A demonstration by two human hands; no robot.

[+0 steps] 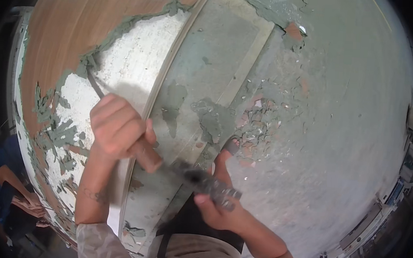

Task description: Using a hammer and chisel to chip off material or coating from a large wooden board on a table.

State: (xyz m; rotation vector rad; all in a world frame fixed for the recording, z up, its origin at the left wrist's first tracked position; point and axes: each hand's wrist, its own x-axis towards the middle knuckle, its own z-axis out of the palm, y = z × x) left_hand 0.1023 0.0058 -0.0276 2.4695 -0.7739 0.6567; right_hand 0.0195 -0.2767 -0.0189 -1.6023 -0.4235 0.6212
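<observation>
My left hand (pixel 115 125) is wrapped round a chisel (pixel 146 155) with a wooden handle. The thin blade points up and left, its tip at the torn edge of a brown and green coating (pixel 98 21). Beside that edge lies a bare whitish surface (pixel 143 44). Lower right, my right hand (pixel 217 213) grips a dark metal tool (pixel 195 176), smeared by motion, so its exact kind cannot be made out. The tool's far end is close to the butt of the chisel handle; whether they touch is unclear.
Torn green scraps (pixel 60 139) cling to the pale surface at left. Loose chips (pixel 260 126) lie on the grey-green floor near my foot (pixel 232 145). A raised strip (pixel 165 72) runs beside the work. At far left, another person's hands (pixel 30 205) are near the surface's edge.
</observation>
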